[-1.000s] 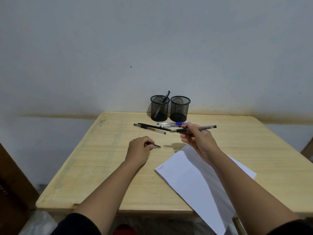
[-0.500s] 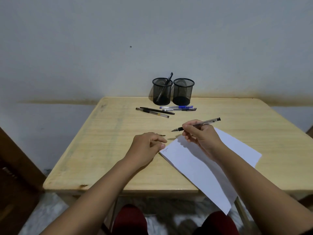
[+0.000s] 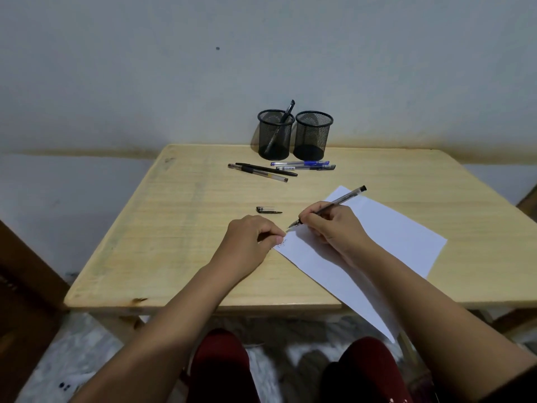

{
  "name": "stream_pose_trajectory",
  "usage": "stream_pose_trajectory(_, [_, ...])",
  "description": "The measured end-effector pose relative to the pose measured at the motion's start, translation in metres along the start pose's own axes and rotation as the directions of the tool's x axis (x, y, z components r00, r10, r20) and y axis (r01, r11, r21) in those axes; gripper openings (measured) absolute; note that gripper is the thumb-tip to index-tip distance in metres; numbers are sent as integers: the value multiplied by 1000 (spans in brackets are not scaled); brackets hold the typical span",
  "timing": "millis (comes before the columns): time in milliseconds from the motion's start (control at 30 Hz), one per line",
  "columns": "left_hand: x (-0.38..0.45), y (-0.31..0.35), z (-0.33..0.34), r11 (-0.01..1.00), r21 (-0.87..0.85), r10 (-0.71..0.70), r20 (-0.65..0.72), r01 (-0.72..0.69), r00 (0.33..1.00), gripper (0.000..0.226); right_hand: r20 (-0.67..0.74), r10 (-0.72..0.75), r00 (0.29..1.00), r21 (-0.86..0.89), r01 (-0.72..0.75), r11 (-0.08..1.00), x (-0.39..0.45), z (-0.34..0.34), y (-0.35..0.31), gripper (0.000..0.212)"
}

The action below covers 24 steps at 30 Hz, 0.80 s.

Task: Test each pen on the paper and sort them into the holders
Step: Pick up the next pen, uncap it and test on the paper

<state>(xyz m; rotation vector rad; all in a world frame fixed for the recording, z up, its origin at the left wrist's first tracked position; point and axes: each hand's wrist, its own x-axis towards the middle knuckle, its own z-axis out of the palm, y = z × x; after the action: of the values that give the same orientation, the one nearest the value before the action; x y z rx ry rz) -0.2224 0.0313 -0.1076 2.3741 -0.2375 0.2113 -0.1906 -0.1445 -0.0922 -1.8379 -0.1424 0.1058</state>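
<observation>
My right hand [image 3: 334, 228] grips a clear black-ink pen [image 3: 344, 198], whose tip touches the white paper [image 3: 392, 242] near its left corner, beside a small scribble. Curled fingers of my left hand [image 3: 250, 242] rest at that paper corner and hold nothing. The pen's cap [image 3: 267, 210] lies on the table just beyond my left hand. Two black mesh holders stand at the back: the left holder [image 3: 274, 135] has one black pen [image 3: 289, 110] in it, and the right holder [image 3: 312, 138] looks empty. Several loose pens lie in front of them, two dark pens [image 3: 261, 171] and two blue ones [image 3: 302, 164].
The wooden table [image 3: 174, 228] stands against a pale wall. The paper hangs over the table's near edge. A dark wooden piece of furniture [image 3: 23, 286] stands at the left. My knees in red cloth [image 3: 220, 367] are under the table.
My left hand has let go of the cap, which now lies on the table, and moved to the paper's corner. My right hand has lowered the pen tip onto the paper.
</observation>
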Motion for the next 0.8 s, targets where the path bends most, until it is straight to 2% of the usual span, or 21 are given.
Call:
stream_pose_trajectory(267, [0,-2,2,999,12,38,17,-38,999,18,-14,-116,993,-193,111,975,-7,1,8,15])
stream_pose_trajectory(800, [1,-4,3,998,34,53,11,-53,999,18,-3,-170,985,-280,162,946,-4,5,13,13])
